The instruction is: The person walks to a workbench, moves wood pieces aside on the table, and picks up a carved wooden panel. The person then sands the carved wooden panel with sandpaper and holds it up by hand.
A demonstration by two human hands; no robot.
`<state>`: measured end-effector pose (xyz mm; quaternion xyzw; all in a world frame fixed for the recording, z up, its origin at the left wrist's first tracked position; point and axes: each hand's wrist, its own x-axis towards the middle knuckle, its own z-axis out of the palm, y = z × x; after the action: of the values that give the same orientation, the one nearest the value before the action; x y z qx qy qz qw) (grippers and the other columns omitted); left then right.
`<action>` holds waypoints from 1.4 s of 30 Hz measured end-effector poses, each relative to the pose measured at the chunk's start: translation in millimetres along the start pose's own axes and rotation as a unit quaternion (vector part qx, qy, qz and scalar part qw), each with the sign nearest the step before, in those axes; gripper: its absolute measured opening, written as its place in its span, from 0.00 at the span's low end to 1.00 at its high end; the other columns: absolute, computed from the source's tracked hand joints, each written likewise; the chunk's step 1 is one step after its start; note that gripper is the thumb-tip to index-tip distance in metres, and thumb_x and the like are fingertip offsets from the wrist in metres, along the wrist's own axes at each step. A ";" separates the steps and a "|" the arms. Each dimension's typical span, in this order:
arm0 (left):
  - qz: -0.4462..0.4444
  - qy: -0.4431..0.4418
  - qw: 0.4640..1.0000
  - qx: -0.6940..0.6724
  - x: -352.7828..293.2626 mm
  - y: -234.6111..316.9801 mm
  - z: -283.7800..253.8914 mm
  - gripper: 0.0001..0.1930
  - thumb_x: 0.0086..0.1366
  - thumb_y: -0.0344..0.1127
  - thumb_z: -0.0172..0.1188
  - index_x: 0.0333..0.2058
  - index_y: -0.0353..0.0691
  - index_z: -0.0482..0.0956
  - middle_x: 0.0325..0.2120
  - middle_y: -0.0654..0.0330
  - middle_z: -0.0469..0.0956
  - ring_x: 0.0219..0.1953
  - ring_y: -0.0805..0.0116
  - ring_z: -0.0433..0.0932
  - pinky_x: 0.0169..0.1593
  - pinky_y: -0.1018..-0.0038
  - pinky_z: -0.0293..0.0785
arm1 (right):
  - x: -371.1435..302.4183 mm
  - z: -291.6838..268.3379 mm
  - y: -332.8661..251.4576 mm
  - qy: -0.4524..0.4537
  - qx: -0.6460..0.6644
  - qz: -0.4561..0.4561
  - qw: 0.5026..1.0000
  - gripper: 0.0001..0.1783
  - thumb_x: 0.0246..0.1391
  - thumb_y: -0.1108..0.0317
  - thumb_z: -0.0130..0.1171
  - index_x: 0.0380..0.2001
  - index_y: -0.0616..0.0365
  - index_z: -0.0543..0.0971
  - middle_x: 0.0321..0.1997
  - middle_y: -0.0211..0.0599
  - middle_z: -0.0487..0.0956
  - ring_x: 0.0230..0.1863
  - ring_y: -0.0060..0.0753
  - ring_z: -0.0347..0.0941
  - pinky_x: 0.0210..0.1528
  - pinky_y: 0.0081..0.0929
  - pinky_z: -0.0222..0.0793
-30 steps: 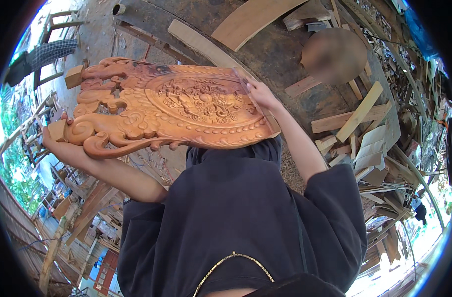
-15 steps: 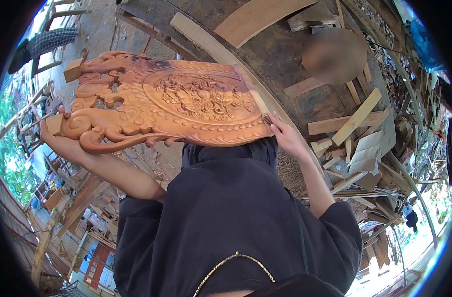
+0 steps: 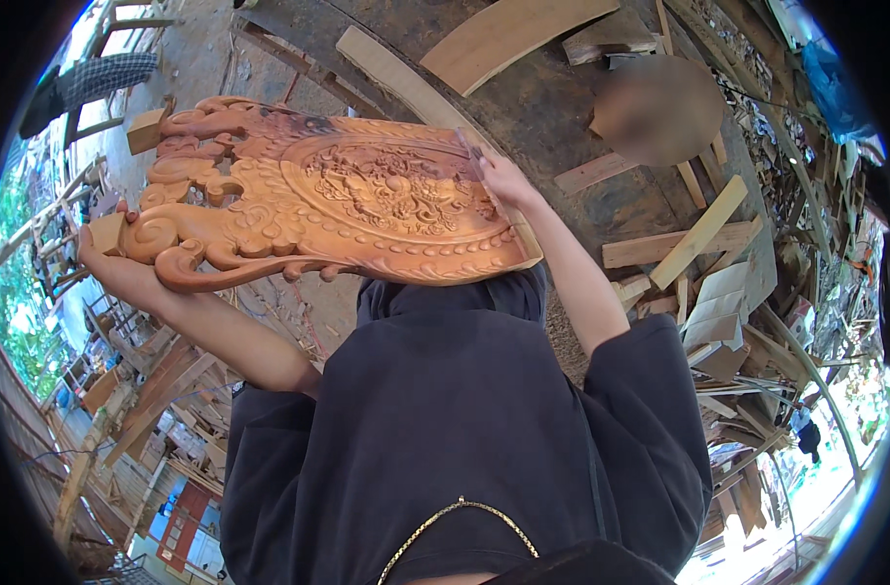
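A carved orange-brown wooden panel (image 3: 260,234) lies across in front of my chest. It has an oval floral relief, a beaded border and pierced scrolls at its left end. My left hand (image 3: 96,244) is closed round the square block at the near left corner, with the forearm beneath the scrollwork; most of the palm is hidden. At the straight right edge, near the far corner, my right hand (image 3: 506,182) has its fingers pinched together. A small dark thing seems to be between those fingertips, too small to name.
Beyond the panel is a dark work surface (image 3: 552,117) bearing a curved board (image 3: 513,39), a long pale strip (image 3: 396,78) and crossed offcuts (image 3: 698,234). Scrap wood piles up on the right, near a blue plastic bag (image 3: 835,93). Checked cloth (image 3: 104,80) shows at upper left.
My right hand has slid away from me along the panel's right edge, from the near corner toward the far one. My left hand keeps its hold and the panel has barely shifted.
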<state>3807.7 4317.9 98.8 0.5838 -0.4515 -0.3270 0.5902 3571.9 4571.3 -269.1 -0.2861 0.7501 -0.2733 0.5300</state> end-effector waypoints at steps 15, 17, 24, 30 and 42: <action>0.004 -0.016 1.000 0.006 3.2 -4.1 -5.7 0.19 0.64 0.47 0.49 0.37 0.33 0.71 0.31 0.51 0.77 0.30 0.67 0.74 0.36 0.71 0.74 | -62.9 1.7 26.4 -0.009 0.052 -0.012 0.999 0.26 0.66 0.61 0.40 0.65 0.55 0.60 0.72 0.50 0.51 0.71 0.44 0.53 0.70 0.32 0.48; -0.008 0.010 1.000 0.019 -1.7 -0.9 -2.3 0.19 0.64 0.47 0.49 0.37 0.34 0.71 0.31 0.51 0.77 0.30 0.67 0.74 0.37 0.71 0.74 | -13.7 6.5 18.2 -0.005 0.022 -0.036 0.999 0.27 0.65 0.59 0.40 0.65 0.56 0.61 0.71 0.52 0.54 0.70 0.46 0.54 0.70 0.33 0.48; -0.013 0.000 1.000 -0.008 -6.7 0.7 -2.4 0.18 0.65 0.46 0.48 0.39 0.34 0.70 0.30 0.52 0.76 0.30 0.67 0.74 0.37 0.71 0.74 | -4.0 0.4 6.8 0.003 -0.003 -0.020 1.000 0.28 0.65 0.58 0.39 0.65 0.60 0.60 0.67 0.53 0.62 0.69 0.47 0.55 0.69 0.31 0.49; -0.037 0.002 0.999 -0.017 5.5 -8.7 -11.8 0.18 0.65 0.46 0.49 0.40 0.34 0.70 0.31 0.51 0.76 0.29 0.67 0.74 0.35 0.72 0.75 | -162.1 -29.5 22.4 -0.034 0.045 0.003 0.998 0.25 0.66 0.61 0.40 0.65 0.51 0.62 0.72 0.52 0.52 0.73 0.53 0.42 0.72 0.37 0.41; -0.011 -0.021 0.999 -0.026 -11.8 1.2 -2.0 0.19 0.64 0.48 0.52 0.40 0.35 0.68 0.31 0.53 0.75 0.31 0.67 0.74 0.40 0.72 0.74 | 15.4 10.0 23.3 0.007 0.028 -0.047 0.998 0.25 0.65 0.62 0.40 0.65 0.51 0.63 0.68 0.49 0.62 0.69 0.44 0.57 0.67 0.29 0.53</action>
<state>3804.9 4329.5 98.4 0.5660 -0.4486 -0.3574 0.5922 3574.0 4575.2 -298.5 -0.3037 0.7316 -0.3209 0.5192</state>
